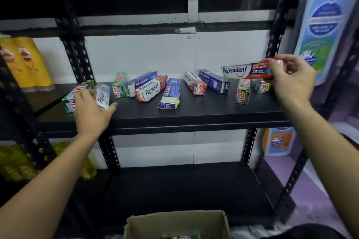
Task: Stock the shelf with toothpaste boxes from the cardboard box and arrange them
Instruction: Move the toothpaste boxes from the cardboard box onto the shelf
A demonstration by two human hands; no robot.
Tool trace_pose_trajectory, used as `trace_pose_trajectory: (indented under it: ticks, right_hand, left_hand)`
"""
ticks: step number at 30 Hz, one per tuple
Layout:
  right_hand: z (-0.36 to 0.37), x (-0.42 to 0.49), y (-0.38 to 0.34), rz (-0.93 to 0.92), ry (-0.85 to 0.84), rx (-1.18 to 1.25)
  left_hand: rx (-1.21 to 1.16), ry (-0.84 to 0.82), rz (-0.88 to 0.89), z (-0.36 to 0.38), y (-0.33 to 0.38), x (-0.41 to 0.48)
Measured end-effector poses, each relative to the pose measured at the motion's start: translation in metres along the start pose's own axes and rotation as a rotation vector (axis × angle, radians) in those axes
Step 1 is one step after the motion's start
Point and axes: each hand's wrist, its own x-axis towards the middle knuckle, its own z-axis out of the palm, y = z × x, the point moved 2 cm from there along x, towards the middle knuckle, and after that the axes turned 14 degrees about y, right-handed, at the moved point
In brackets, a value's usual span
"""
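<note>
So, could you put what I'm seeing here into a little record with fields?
shelf: black, with toothpaste boxes scattered on it at mixed angles
left hand: holds a white Pepsodent box at the shelf's left end
right hand: pinches a red-and-white Pepsodent box by its end, level above the shelf's right side
cardboard box: open, below the shelves, green packaging showing inside

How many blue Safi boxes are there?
3, all on the shelf: a Safi box at left-middle, another in the middle pointing forward, a third further right. The cardboard box may hide more.
</note>
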Motion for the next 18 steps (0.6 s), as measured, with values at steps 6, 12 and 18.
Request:
trace_pose_trajectory:
  ticks: [6,12,18]
  right_hand:
    - [0.007,-0.001,0.011,-0.127,0.15,-0.121]
    - [0.018,-0.019,0.051,-0.112,0.104,-0.244]
    - [0.022,-0.021,0.073,-0.024,-0.01,-0.477]
  left_hand:
    - [-0.081,-0.109,0.097,0.015,0.006,0.006]
    - [-0.084,-0.179,0.15,0.023,0.004,0.01]
    - [-0.049,-0.282,0.181,0.026,0.001,0.017]
